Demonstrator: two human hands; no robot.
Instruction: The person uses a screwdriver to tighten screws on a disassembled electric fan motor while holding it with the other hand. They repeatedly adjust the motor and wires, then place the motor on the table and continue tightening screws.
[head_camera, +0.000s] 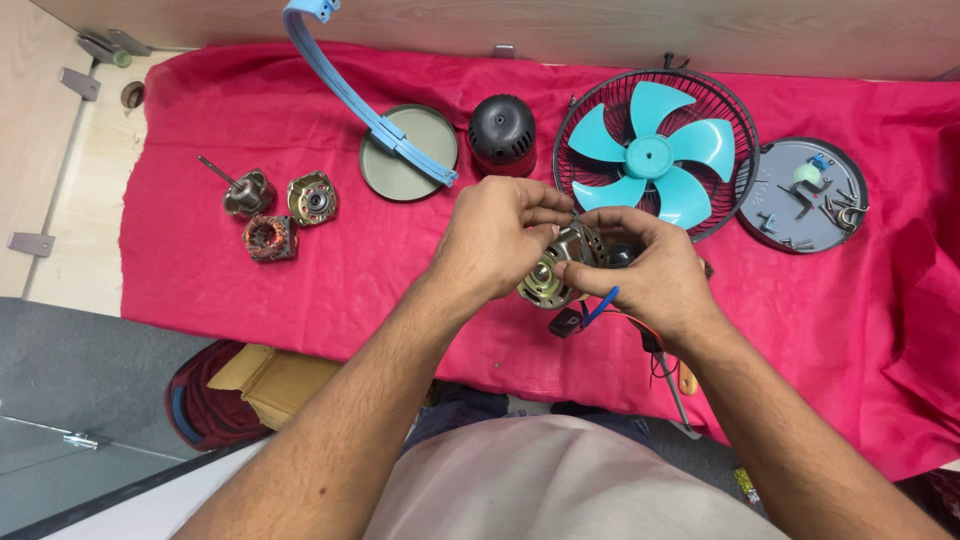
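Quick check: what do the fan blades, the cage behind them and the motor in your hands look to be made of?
Fan blades: likely plastic, smooth uniform turquoise. Cage: apparently thin metal wire, coated black. Motor, held by left hand and right hand: metal, dull brassy-grey sheen.

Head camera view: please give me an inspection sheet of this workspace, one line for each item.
Surface: red cloth spread over a pale wooden table.
Job's things: metal fan motor, held above the cloth by both hands.
Clutter: three motor parts at left; grey round base with blue arm; black motor cover; fan guard with teal blades; grey disc with screws.
Grips: left hand and right hand both closed on the motor.
Cables: blue, red and black wires hang under the motor.
Surroundings: cardboard box on the floor below.
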